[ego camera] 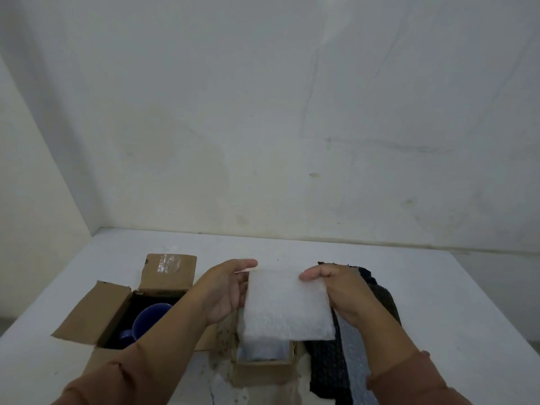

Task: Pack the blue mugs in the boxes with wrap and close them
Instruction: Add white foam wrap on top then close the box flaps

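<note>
Left hand: pinching the left edge of the foam sheet, thumb on top.
Right hand: pinching the right edge likewise.
Sheet: hovering over the near box, which is holding something pale.
Blue mug: lying bare in the open box at the left.
Risk, sheet: it is looking wider than the near box, so it may end up buckling and blocking the flaps.
Risk, mug: going in unwrapped, it could be knocking against the cardboard.
</note>
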`<state>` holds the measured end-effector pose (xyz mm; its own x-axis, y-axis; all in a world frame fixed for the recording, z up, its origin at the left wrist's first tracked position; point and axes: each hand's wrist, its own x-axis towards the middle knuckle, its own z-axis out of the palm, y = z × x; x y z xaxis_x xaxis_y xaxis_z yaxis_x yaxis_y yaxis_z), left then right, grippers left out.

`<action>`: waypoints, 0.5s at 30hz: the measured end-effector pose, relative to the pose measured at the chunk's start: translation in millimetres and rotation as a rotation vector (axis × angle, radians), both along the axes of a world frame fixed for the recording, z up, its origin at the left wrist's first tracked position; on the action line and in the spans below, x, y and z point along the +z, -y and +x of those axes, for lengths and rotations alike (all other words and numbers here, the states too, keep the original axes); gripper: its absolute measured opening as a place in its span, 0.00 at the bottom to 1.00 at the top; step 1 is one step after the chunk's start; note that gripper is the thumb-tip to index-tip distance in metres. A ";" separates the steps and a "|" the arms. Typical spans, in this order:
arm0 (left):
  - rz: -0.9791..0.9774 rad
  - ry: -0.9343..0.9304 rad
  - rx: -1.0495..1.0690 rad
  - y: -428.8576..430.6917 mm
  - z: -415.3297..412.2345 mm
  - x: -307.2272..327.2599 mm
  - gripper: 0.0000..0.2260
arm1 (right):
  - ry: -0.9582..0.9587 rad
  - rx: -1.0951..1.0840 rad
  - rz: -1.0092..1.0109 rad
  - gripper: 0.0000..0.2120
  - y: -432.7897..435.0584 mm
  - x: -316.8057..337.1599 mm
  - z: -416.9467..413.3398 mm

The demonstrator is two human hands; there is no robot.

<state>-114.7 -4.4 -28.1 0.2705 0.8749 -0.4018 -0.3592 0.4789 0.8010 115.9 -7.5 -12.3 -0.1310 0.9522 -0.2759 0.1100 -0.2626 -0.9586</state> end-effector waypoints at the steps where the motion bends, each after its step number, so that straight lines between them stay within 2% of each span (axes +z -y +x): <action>1: -0.037 -0.013 -0.034 0.8 -0.1 -1.4 0.12 | 0.027 -0.008 0.005 0.16 0.3 -1.7 -2.5; 2: -0.056 -0.064 -0.073 1.6 0.4 -2.6 0.13 | 0.060 -0.006 0.009 0.17 1.3 -2.7 -5.0; 4: -0.029 -0.209 -0.122 2.5 2.2 -3.7 0.09 | 0.117 0.047 0.005 0.16 3.2 -2.8 -6.5; 7: 0.015 -0.382 -0.167 0.5 1.2 -2.9 0.08 | 0.104 0.122 -0.011 0.14 3.9 0.7 -4.6; 11: 0.069 -0.436 -0.338 -1.6 3.0 2.3 0.08 | 0.141 0.221 0.014 0.08 4.9 -0.3 -16.1; 15: 0.102 -0.408 -0.328 -2.4 6.7 4.5 0.08 | 0.094 0.269 -0.031 0.12 4.4 -6.6 -23.0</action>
